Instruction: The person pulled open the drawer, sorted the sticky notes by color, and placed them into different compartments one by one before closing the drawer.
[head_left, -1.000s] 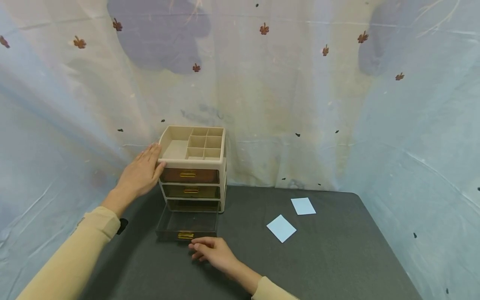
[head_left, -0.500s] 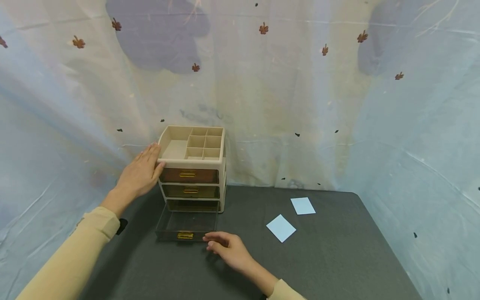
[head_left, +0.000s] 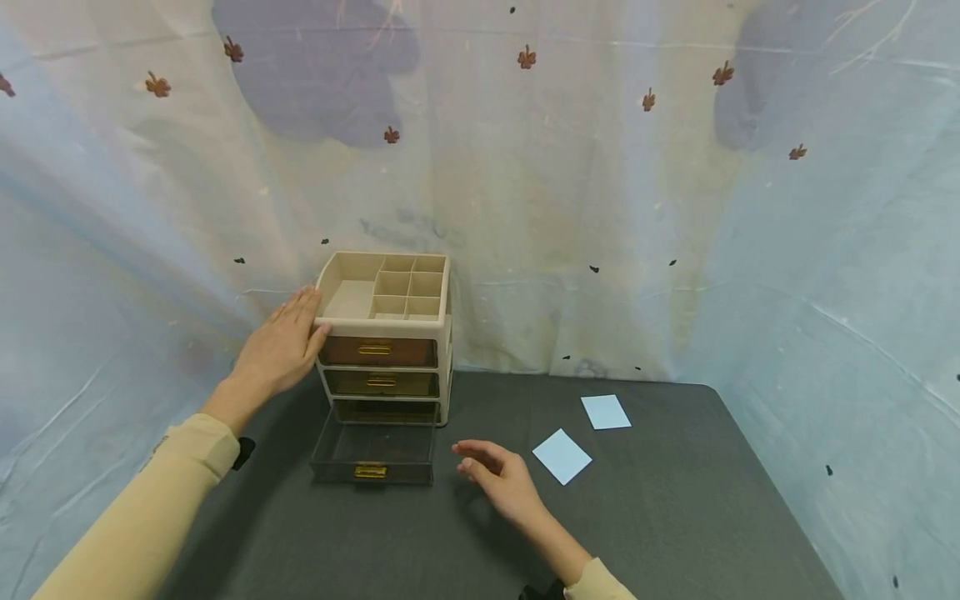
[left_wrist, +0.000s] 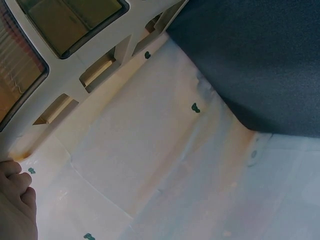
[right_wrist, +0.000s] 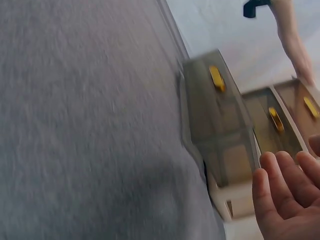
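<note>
A cream desktop drawer organizer [head_left: 443, 367] stands at the back left of the table, with a divided top tray [head_left: 352, 296]. Its bottom drawer [head_left: 382, 442], clear and smoky with a gold handle [head_left: 371, 472], is pulled out; the two drawers above are closed. My left hand [head_left: 277, 346] rests against the organizer's upper left side, fingers straight. To the right of the pulled-out drawer hovers my right hand [head_left: 504, 481], fingers loosely bent and holding nothing. In the right wrist view the fingers [right_wrist: 285, 180] appear relaxed beside the organizer.
Two pale blue square paper sheets [head_left: 562, 457] lie on the dark table [head_left: 660, 500], right of my right hand. A patterned curtain [head_left: 525, 208] hangs behind the table and along both sides.
My right hand has moved right, away from the front of the bottom drawer toward the paper sheets. The left hand and the drawer have stayed in place.
</note>
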